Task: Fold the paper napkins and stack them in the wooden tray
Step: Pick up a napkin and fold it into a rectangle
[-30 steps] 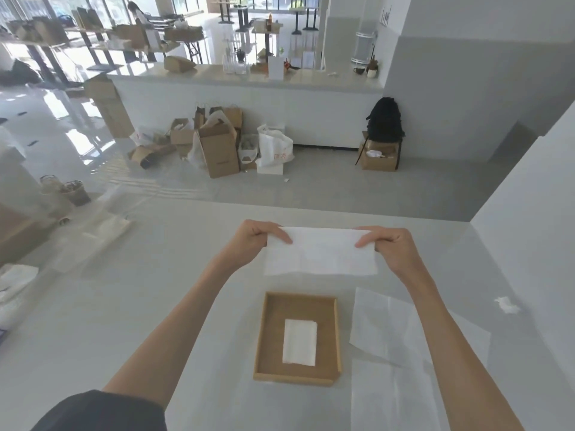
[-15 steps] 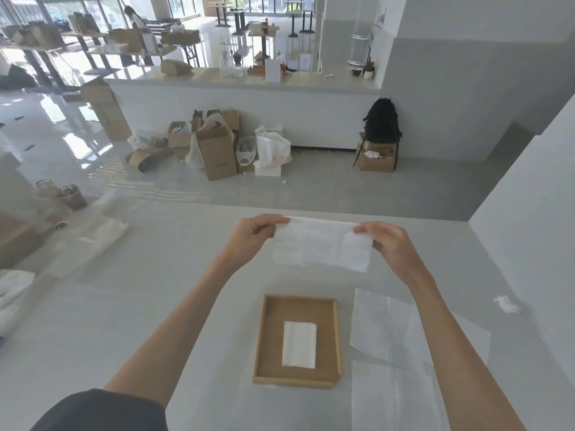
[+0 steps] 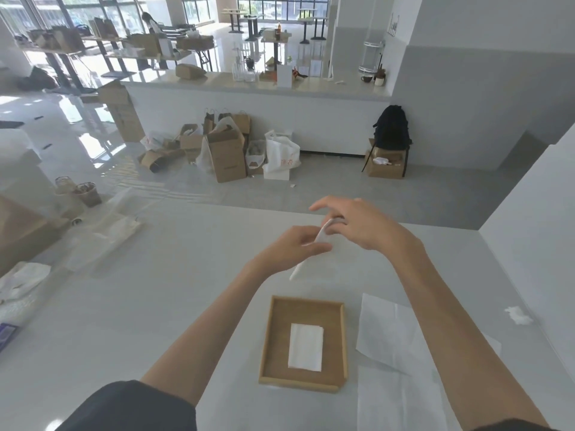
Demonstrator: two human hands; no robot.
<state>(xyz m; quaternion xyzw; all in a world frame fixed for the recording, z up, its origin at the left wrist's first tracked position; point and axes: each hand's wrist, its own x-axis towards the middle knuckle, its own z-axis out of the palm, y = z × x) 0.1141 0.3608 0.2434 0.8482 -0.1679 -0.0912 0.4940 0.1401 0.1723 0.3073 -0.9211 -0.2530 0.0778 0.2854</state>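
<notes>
Pinching a thin white paper napkin between them, the left hand and right hand meet in the air above the desk beyond the shallow wooden tray. A folded white napkin lies in the tray's middle. Unfolded white sheets lie toward the desk's right edge.
</notes>
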